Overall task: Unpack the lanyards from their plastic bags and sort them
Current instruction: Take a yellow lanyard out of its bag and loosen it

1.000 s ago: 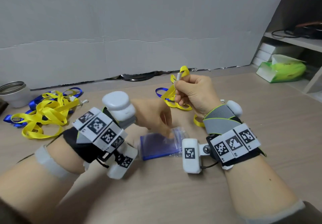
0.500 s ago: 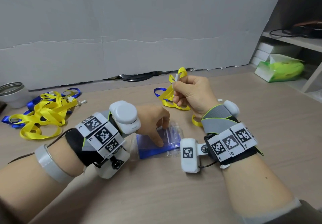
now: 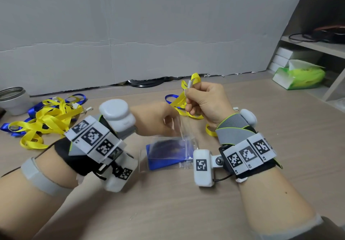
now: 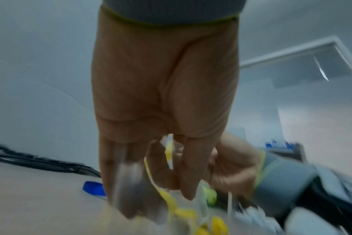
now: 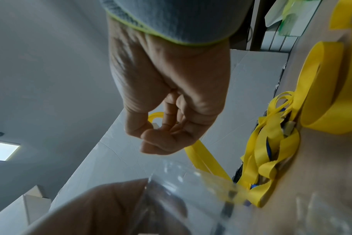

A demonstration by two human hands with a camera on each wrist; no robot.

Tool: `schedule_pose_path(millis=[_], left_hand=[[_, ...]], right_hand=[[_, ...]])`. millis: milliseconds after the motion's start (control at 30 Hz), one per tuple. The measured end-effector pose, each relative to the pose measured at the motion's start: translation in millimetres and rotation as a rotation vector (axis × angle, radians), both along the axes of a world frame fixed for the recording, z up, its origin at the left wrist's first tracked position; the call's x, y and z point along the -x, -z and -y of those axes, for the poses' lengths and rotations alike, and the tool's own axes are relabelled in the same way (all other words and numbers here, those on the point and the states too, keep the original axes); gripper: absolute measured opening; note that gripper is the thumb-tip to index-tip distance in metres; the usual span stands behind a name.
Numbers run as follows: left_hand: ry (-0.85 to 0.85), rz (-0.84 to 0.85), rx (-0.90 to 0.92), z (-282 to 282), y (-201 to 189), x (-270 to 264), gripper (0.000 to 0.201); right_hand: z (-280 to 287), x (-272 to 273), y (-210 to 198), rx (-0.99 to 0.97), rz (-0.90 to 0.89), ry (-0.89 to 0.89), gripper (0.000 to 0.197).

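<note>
Lanyards are spread over the wooden bench [image 3: 280,146] in several places, and from this one can judge that the task is somewhere in the middle. The largest group is the loose pile of yellow and blue lanyards [image 3: 43,120] at the far left of the bench, near a metal cup [image 3: 13,99]; these are already out of their bags, but yellow and blue lie mixed together, so the sorting by colour seems not finished there. A smaller heap of yellow and blue lanyards [image 3: 179,103] lies behind the hands, near the grey wall. Between the two wrists, flat on the bench, lies a clear plastic bag with a blue lanyard [image 3: 168,153] folded inside; it is still packed and looks like the next one to open. The right hand [image 3: 205,101] is raised above the bench, its fingers curled tightly, and it pinches a yellow lanyard [image 5: 203,157] near its white end piece [image 3: 189,85]; the strap hangs down to the smaller heap, so this one is unpacked but not yet put in its place. The left hand [image 3: 155,120] is lower, just over the packed bag, and a thin clear plastic bag [image 3: 183,127] stands up from its fingertips; it appears to pinch this empty bag, although both views are blurred there. What is left, probably: to put away the yellow lanyard and the empty bag, to open the blue one, and to separate the colours.
</note>
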State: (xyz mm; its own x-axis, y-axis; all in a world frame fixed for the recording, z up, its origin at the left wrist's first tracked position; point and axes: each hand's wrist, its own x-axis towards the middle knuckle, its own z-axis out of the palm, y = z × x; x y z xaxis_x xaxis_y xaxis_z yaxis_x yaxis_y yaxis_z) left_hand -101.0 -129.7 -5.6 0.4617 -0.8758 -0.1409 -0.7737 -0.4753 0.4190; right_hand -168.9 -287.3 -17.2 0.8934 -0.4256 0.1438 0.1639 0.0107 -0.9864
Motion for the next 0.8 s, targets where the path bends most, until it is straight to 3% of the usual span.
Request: schedule_pose_path(millis=[133, 233, 333, 500, 800], left_hand=[[-0.142, -0.221, 0.15, -4.9, -14.8, -10.7, 0.024], [-0.185, -0.289, 0.281, -2.6, -17.3, -14.6, 0.035], [-0.21, -0.3, 0.388, 1.9, -15.5, -15.9, 0.032], [-0.14, -0.203, 0.408, 6.3, -16.9, -9.8, 0.034], [-0.094, 0.204, 0.281, 6.4, -18.0, -6.9, 0.036]], right_hand=[[-0.5, -0.2, 0.0, -0.009, 0.006, -0.007, 0.025], [-1.5, -0.8, -0.2, -0.013, -0.007, -0.011, 0.024], [-2.3, -0.7, 0.3, -0.02, -0.027, -0.015, 0.022], [-5.9, 0.3, -1.2, -0.028, -0.048, -0.021, 0.021], [-7.3, 0.5, -3.8, -0.117, -0.083, 0.004, 0.018]])
